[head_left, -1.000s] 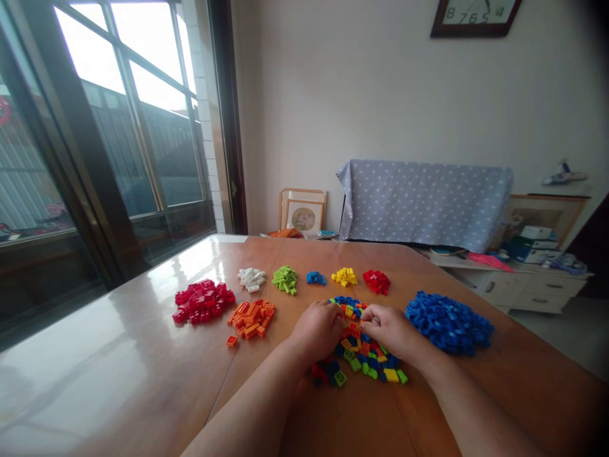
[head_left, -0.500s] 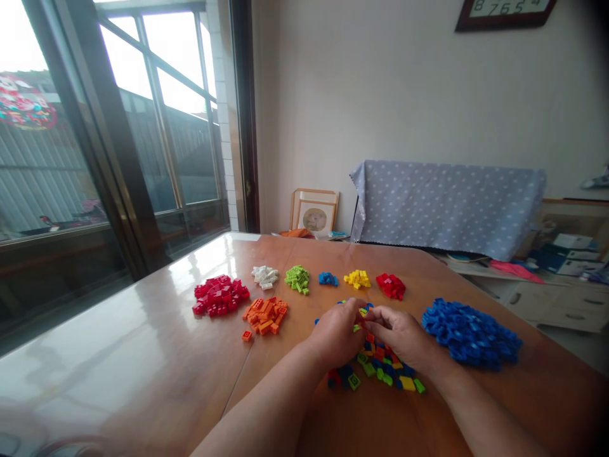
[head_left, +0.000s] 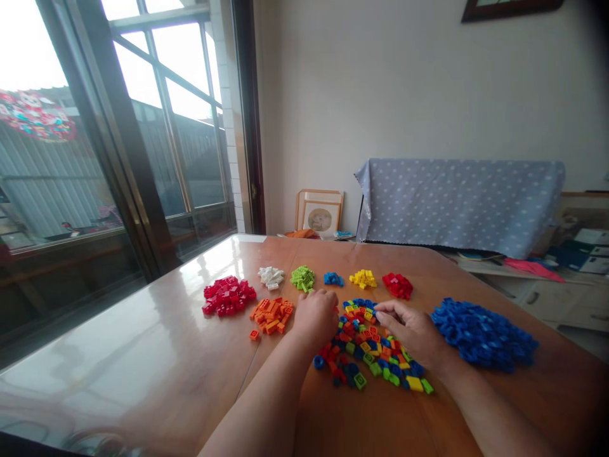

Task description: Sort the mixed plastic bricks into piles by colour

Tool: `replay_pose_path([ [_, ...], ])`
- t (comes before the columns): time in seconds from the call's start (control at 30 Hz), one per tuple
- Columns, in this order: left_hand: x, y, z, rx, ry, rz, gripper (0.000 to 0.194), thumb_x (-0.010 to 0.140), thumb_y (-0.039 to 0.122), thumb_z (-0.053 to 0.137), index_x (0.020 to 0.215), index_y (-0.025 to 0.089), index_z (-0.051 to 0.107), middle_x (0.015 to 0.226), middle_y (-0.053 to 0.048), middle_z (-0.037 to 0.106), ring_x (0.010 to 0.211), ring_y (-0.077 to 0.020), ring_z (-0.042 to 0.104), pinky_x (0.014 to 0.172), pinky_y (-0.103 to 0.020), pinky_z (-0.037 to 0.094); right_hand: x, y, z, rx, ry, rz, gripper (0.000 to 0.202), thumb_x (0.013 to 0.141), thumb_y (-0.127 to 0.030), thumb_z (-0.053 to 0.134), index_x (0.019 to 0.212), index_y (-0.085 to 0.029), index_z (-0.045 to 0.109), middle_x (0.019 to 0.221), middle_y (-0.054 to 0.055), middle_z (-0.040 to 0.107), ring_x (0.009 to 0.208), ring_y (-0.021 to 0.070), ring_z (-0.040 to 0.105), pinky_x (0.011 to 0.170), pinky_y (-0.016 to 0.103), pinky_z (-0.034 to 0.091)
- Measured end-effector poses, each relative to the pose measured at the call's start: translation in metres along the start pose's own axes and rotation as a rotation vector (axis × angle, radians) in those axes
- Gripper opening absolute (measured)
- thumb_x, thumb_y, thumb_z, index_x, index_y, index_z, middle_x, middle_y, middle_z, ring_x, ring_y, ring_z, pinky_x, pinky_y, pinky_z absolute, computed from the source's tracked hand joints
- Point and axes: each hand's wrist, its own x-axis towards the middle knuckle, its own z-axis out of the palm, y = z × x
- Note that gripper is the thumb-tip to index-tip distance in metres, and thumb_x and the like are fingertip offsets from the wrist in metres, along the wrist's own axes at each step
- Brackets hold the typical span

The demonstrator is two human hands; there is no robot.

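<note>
A heap of mixed toy building bricks (head_left: 366, 349) in red, orange, yellow, green and blue is spread in front of me. My left hand (head_left: 318, 318) hovers at its left side, fingers curled down and closed; whatever they hold is hidden behind the hand. At the heap's upper right, my right hand (head_left: 408, 327) has thumb and forefinger pinched close together beside blue and yellow bricks. Any piece between those fingertips is too small to make out. Left of my left hand sits a pile of orange bricks (head_left: 272, 315).
Sorted piles ring the heap: dark red bricks (head_left: 229, 296), white bricks (head_left: 271, 277), lime green bricks (head_left: 302, 278), blue bricks (head_left: 333, 278), yellow bricks (head_left: 363, 278) and red bricks (head_left: 398, 285). A large blue pile (head_left: 483, 334) lies right on the wooden table (head_left: 157, 355).
My hands, close together over the heap before, are now apart. The left has moved left towards the orange pile, and more of the mixed bricks shows. The view has shifted slightly.
</note>
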Motion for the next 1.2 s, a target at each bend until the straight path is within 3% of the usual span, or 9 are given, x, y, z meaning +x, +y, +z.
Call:
replay_pose_path([
  [0.17, 0.0, -0.02, -0.001, 0.109, -0.051, -0.18, 0.022, 0.076, 0.017, 0.054, 0.092, 0.022, 0.067, 0.101, -0.011, 0.069, 0.103, -0.0311, 0.06, 0.088, -0.043, 0.044, -0.001, -0.003, -0.001, -0.03, -0.008, -0.009, 0.037, 0.089, -0.049, 0.056, 0.105, -0.019, 0.069, 0.073, 0.0, 0.065, 0.067, 0.0158, 0.057, 0.061, 0.025, 0.045],
  [0.33, 0.004, -0.011, 0.005, 0.007, -0.014, -0.212, 0.032, 0.086, 0.018, 0.045, 0.111, 0.02, 0.064, 0.116, -0.012, 0.066, 0.11, -0.0264, 0.059, 0.092, -0.036, 0.045, -0.001, -0.005, -0.004, -0.069, 0.051, -0.012, 0.037, 0.089, -0.051, 0.056, 0.103, -0.019, 0.069, 0.081, 0.002, 0.069, 0.074, 0.0181, 0.061, 0.067, 0.027, 0.048],
  [0.43, 0.004, 0.003, 0.016, -0.255, 0.018, -0.116, 0.04, 0.096, 0.034, 0.038, 0.127, 0.017, 0.056, 0.126, -0.013, 0.063, 0.118, -0.0227, 0.058, 0.099, -0.03, 0.044, 0.0, -0.003, -0.005, -0.093, 0.055, -0.01, 0.038, 0.089, -0.053, 0.054, 0.102, -0.02, 0.068, 0.082, 0.003, 0.07, 0.076, 0.0196, 0.063, 0.07, 0.028, 0.05],
  [0.53, 0.002, 0.012, 0.024, -0.364, -0.03, -0.046, 0.055, 0.098, 0.054, 0.034, 0.133, 0.017, 0.053, 0.131, -0.014, 0.061, 0.122, -0.0253, 0.056, 0.102, -0.034, 0.043, 0.001, 0.0, -0.006, -0.104, 0.044, 0.002, 0.041, 0.089, -0.055, 0.053, 0.103, -0.02, 0.068, 0.082, 0.004, 0.071, 0.076, 0.0209, 0.064, 0.07, 0.029, 0.051],
  [0.73, -0.001, 0.009, 0.025, -0.299, -0.136, -0.107, 0.066, 0.092, 0.07, 0.03, 0.118, 0.017, 0.06, 0.121, -0.017, 0.064, 0.112, -0.0303, 0.061, 0.094, -0.039, 0.048, 0.005, 0.014, -0.007, -0.146, 0.085, 0.017, 0.044, 0.088, -0.06, 0.052, 0.099, -0.022, 0.07, 0.084, 0.004, 0.073, 0.079, 0.0238, 0.066, 0.07, 0.031, 0.054],
  [1.2, -0.003, 0.003, 0.011, -0.127, -0.087, -0.278, 0.071, 0.089, 0.073, 0.026, 0.11, 0.016, 0.064, 0.118, -0.02, 0.063, 0.109, -0.0368, 0.06, 0.092, -0.05, 0.046, 0.008, 0.033, -0.009, -0.182, 0.085, 0.018, 0.043, 0.087, -0.06, 0.053, 0.1, -0.022, 0.07, 0.085, 0.003, 0.073, 0.079, 0.0229, 0.067, 0.071, 0.029, 0.055],
])
